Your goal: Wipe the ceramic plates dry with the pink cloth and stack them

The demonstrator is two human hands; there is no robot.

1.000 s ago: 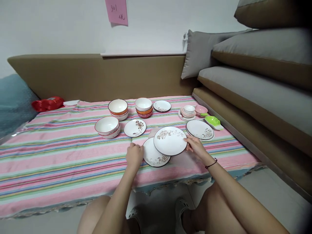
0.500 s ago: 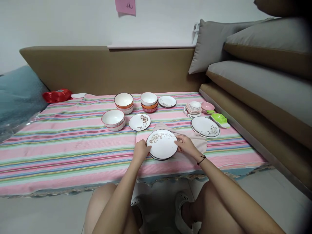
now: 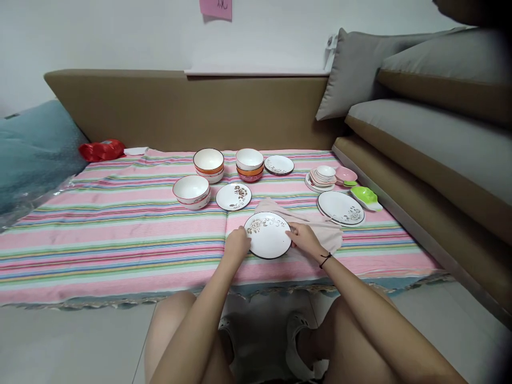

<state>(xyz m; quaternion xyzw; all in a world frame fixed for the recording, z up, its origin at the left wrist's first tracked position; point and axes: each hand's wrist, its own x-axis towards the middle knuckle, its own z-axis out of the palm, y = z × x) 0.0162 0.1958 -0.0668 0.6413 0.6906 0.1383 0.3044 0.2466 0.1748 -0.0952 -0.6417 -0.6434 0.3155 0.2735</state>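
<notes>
Both hands grip a round white plate [image 3: 267,240] with a dark rim and brown flowers near its far edge. My left hand [image 3: 238,245] is closed on its left edge, and my right hand [image 3: 306,238] pinches the right edge, thumb on top. Only one rim shows clearly now; whether a second plate lies beneath is hidden. A beige cloth [image 3: 332,238] lies under and to the right of the plate. Just beyond it, to the left, rests a smaller flowered plate [image 3: 234,197] on the striped cloth [image 3: 120,234].
Stacked bowls [image 3: 191,189] stand at the back middle, with more bowls [image 3: 249,160] and plates [image 3: 279,165] behind. On the right are large oval plates [image 3: 340,208], small stacked dishes [image 3: 323,174], a pink bowl [image 3: 346,175] and a green dish [image 3: 365,195]. Grey cushions [image 3: 432,122] border the right side.
The held plate now looks flatter, and the second rim seen below it earlier no longer shows. Both hands keep their hold. The whole view has shifted slightly.
</notes>
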